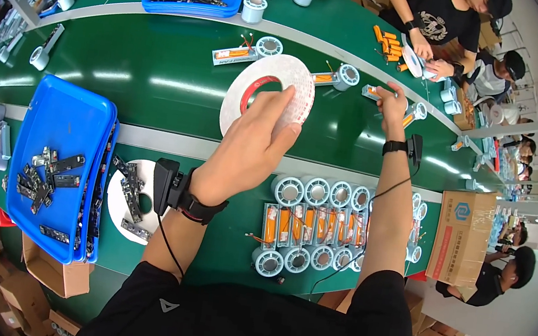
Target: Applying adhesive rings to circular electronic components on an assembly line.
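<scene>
The left hand (254, 135) grips the white tape roll (301, 96), fingers bent over its red-lined core, index finger stretched across the face and thumb along the near right side. The roll is over the green middle strip of the worktop (163, 96), ahead of the person. Its flat face turns up toward the head, tilted, and the longer axis of its outline runs from lower left to upper right.

The right hand (394, 106) reaches farther forward and right, thumb and index finger parted, the others curled. Its fingertips are just beside a fan unit (370, 92) with an orange part, its body running left to right; whether they touch it cannot be told.

A metal rail (170, 143) edges the strip on the near side, with another beyond the roll. Green surface shows between the roll and the blue tray (73, 108) at left. Nearer, packed fan units (307, 227) lie side by side, long axes pointing away from the person, between the forearms. A cardboard box (460, 237) borders the right end.
</scene>
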Motion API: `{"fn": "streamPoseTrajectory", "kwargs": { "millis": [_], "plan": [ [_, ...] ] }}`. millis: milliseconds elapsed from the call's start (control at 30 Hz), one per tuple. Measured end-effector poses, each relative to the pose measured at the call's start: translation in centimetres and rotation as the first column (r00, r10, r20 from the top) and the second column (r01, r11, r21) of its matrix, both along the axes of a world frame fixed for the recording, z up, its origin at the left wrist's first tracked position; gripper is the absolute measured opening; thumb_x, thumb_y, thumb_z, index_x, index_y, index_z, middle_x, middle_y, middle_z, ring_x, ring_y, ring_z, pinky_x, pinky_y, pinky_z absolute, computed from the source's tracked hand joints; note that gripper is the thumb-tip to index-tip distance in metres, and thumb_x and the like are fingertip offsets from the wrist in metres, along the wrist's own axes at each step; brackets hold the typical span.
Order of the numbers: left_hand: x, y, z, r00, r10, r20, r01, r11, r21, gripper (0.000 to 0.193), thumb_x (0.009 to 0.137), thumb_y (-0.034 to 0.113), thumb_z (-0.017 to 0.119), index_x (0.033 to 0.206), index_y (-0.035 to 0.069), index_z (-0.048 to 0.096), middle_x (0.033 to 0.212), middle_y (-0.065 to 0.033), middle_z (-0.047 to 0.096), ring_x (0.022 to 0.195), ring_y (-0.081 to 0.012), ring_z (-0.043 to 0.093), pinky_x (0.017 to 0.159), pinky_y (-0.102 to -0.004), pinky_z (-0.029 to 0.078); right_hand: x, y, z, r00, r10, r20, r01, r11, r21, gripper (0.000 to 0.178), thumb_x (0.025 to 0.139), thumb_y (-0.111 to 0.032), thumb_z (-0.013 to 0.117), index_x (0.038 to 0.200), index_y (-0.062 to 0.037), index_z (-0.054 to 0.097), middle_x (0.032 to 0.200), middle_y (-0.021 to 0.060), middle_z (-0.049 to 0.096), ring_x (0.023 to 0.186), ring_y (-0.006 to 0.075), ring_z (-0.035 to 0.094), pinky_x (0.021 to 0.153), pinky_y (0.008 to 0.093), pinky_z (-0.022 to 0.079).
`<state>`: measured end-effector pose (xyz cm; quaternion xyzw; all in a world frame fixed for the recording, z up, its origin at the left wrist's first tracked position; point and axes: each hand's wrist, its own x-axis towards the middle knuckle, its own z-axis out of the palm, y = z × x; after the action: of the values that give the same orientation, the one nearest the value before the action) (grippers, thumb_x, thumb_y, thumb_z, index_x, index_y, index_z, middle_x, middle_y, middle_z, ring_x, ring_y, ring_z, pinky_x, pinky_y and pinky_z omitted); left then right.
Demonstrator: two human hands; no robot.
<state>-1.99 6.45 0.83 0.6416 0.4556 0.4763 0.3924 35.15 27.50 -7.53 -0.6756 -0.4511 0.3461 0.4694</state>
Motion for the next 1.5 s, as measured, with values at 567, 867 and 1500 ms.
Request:
{"fn": "streamPoseTrajectory", "kwargs": {
  "millis": [567,867,1500],
  "plan": [
    [0.0,0.0,-0.5,0.999,-0.016,-0.036,0.017,0.999,0.042,0.053,0.101,0.021,0.06,0.144,-0.008,0.046,0.136,-0.0271,0.055,0.12,-0.046,0.057,0.1,-0.0485,0.048,-3.3,1.2,-0.1,0.595,0.116,0.795,0.025,0.986,-0.162,0.051,0.079,-0.029,0.084,0.118,-0.001,0.066,0.103,0.0213,0.076,0.103,0.0373,0.073,0.091,0.0456,0.055],
    [-0.6,0.0,-0.3,0.998,0.02,-0.051,-0.015,0.996,0.09,0.054,0.101,0.022,0.062,0.144,-0.007,0.047,0.136,-0.0265,0.054,0.118,-0.0463,0.058,0.099,-0.0488,0.049,-0.6,4.6,0.4,0.177,0.179,0.968,0.027,0.982,-0.187,0.033,0.082,-0.031,0.08,0.105,-0.0075,0.072,0.106,0.0185,0.075,0.099,0.037,0.072,0.087,0.0448,0.056],
    [-0.8,0.0,0.4,1.0,-0.003,-0.004,0.003,0.996,0.088,0.052,0.1,0.027,0.063,0.14,-0.003,0.052,0.128,-0.0255,0.059,0.113,-0.0464,0.06,0.096,-0.0491,0.049,-4.3,-0.8,-0.6,0.376,0.232,0.897,-0.351,0.932,-0.094,0.031,0.087,-0.009,0.067,0.118,-0.0106,0.073,0.11,0.0173,0.066,0.1,0.0345,0.068,0.091,0.0446,0.054]
  ]
}}
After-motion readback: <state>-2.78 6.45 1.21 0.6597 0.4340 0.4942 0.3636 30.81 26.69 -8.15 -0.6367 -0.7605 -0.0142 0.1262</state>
